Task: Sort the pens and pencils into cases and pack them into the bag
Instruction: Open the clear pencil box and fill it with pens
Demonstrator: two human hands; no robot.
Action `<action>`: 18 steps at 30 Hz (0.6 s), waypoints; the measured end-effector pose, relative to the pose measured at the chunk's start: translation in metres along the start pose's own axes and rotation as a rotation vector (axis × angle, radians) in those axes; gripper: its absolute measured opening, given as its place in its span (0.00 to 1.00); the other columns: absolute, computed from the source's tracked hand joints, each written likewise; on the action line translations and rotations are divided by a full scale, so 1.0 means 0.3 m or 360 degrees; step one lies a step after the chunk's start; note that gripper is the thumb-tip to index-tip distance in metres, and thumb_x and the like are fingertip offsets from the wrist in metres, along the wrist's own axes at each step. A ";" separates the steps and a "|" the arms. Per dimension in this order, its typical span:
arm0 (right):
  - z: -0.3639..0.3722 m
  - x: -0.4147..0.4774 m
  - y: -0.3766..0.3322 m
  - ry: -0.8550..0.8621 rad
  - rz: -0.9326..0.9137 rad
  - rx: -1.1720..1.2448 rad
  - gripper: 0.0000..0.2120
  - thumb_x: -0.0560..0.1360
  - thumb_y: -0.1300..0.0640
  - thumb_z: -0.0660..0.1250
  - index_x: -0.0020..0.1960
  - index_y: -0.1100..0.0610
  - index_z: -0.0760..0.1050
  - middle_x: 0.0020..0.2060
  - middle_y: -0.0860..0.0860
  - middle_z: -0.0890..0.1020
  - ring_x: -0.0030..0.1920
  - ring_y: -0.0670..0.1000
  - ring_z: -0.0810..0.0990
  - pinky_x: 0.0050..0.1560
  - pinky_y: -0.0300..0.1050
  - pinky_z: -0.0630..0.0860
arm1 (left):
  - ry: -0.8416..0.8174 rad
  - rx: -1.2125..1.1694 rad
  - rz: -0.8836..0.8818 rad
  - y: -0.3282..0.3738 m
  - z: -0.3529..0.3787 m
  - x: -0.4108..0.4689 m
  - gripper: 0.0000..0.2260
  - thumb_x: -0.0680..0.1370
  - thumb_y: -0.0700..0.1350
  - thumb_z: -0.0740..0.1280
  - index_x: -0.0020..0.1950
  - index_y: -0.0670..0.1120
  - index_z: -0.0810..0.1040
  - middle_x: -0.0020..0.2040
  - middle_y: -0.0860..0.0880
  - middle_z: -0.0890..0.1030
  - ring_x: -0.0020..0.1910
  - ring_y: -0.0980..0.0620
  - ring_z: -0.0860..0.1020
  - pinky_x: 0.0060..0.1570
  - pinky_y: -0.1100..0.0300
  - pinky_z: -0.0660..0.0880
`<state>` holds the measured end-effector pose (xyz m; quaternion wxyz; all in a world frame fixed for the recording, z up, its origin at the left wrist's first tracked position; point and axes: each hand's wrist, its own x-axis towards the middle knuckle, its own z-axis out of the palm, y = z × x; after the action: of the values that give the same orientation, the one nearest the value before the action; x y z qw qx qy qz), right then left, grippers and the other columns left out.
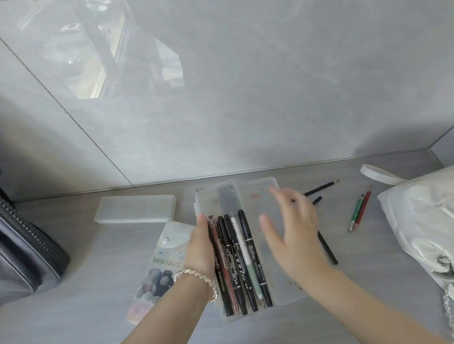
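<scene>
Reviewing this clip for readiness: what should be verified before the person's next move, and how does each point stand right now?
1. Is the open case steadied? Ok: the left hand grips its left edge.
2. Are the pens seated? Ok: they lie side by side inside it.
3. Is the right hand free? Ok: it is open and empty above the case, though blurred.
4. Are all pencils sorted? Not ok: the black pencils and the green and red pencils lie loose on the table.
5. Is the second case ready to receive? Not ok: it is closed.
6. Is the grey bag open? Cannot tell.
</scene>
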<state>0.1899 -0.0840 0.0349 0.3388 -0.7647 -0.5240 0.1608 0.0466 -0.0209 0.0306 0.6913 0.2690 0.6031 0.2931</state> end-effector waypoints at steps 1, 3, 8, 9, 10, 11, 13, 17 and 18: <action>-0.008 0.016 0.038 -0.0006 0.0248 0.0092 0.24 0.76 0.45 0.59 0.67 0.56 0.65 0.61 0.54 0.69 0.64 0.53 0.65 0.66 0.51 0.62 | 0.0015 -0.0018 0.0013 0.006 -0.004 0.008 0.21 0.78 0.60 0.54 0.42 0.49 0.79 0.30 0.52 0.84 0.32 0.52 0.83 0.33 0.60 0.74; -0.037 0.062 0.090 -0.0073 0.0736 0.0488 0.19 0.75 0.41 0.57 0.55 0.55 0.66 0.54 0.54 0.74 0.56 0.52 0.72 0.61 0.48 0.65 | 0.0012 -0.0096 0.0003 0.015 -0.006 0.012 0.21 0.78 0.59 0.54 0.39 0.48 0.79 0.26 0.52 0.83 0.25 0.54 0.81 0.24 0.64 0.74; -0.099 0.089 0.115 -0.0633 0.1307 0.1601 0.26 0.79 0.42 0.50 0.50 0.59 0.80 0.46 0.56 0.84 0.45 0.53 0.83 0.45 0.49 0.76 | -0.0021 -0.0204 -0.0054 0.002 -0.007 0.023 0.22 0.78 0.61 0.55 0.43 0.47 0.80 0.33 0.49 0.85 0.37 0.49 0.82 0.37 0.57 0.75; -0.092 0.081 0.105 -0.0701 0.1169 0.1640 0.25 0.79 0.42 0.49 0.48 0.55 0.82 0.46 0.54 0.85 0.45 0.51 0.84 0.47 0.49 0.76 | -0.0044 -0.0206 -0.0068 -0.002 -0.006 0.022 0.22 0.78 0.61 0.54 0.45 0.47 0.81 0.36 0.48 0.85 0.40 0.48 0.82 0.38 0.56 0.75; -0.084 0.068 0.086 -0.0729 0.0978 0.1532 0.23 0.79 0.43 0.50 0.49 0.51 0.82 0.49 0.51 0.84 0.49 0.48 0.83 0.52 0.48 0.75 | -0.0070 -0.0186 -0.0080 -0.004 0.001 0.016 0.24 0.78 0.62 0.53 0.46 0.47 0.81 0.38 0.47 0.85 0.41 0.48 0.82 0.38 0.56 0.76; -0.077 0.054 0.045 -0.0742 0.0765 0.1352 0.18 0.79 0.44 0.51 0.51 0.46 0.80 0.54 0.48 0.82 0.54 0.45 0.80 0.58 0.48 0.73 | -0.0091 -0.0173 -0.0100 -0.008 0.007 0.014 0.26 0.77 0.63 0.52 0.47 0.47 0.82 0.40 0.46 0.85 0.41 0.47 0.83 0.37 0.57 0.76; -0.036 0.015 -0.006 -0.0810 0.0382 0.0865 0.10 0.77 0.46 0.59 0.54 0.33 0.73 0.64 0.44 0.72 0.65 0.41 0.68 0.68 0.45 0.63 | -0.0262 -0.0214 -0.0135 -0.019 0.020 0.006 0.30 0.76 0.65 0.50 0.44 0.47 0.85 0.40 0.46 0.86 0.39 0.48 0.84 0.32 0.60 0.79; 0.046 -0.063 -0.059 -0.0765 0.0054 0.0609 0.23 0.72 0.46 0.67 0.61 0.29 0.62 0.68 0.42 0.56 0.66 0.30 0.51 0.64 0.29 0.53 | -0.0460 -0.0105 0.0019 -0.032 0.022 -0.020 0.22 0.70 0.63 0.61 0.49 0.49 0.84 0.46 0.48 0.86 0.44 0.53 0.84 0.36 0.61 0.79; 0.054 -0.068 -0.058 -0.0694 0.0087 0.0666 0.29 0.70 0.46 0.69 0.64 0.31 0.58 0.67 0.42 0.58 0.63 0.26 0.55 0.61 0.24 0.56 | -0.0391 -0.0036 0.0079 -0.033 0.016 -0.020 0.21 0.70 0.61 0.63 0.51 0.47 0.82 0.47 0.47 0.86 0.44 0.52 0.84 0.37 0.61 0.80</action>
<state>0.1600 -0.0930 0.0330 0.3640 -0.6396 -0.5191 0.4347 0.0515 -0.0322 0.0279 0.7556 0.3099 0.5036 0.2819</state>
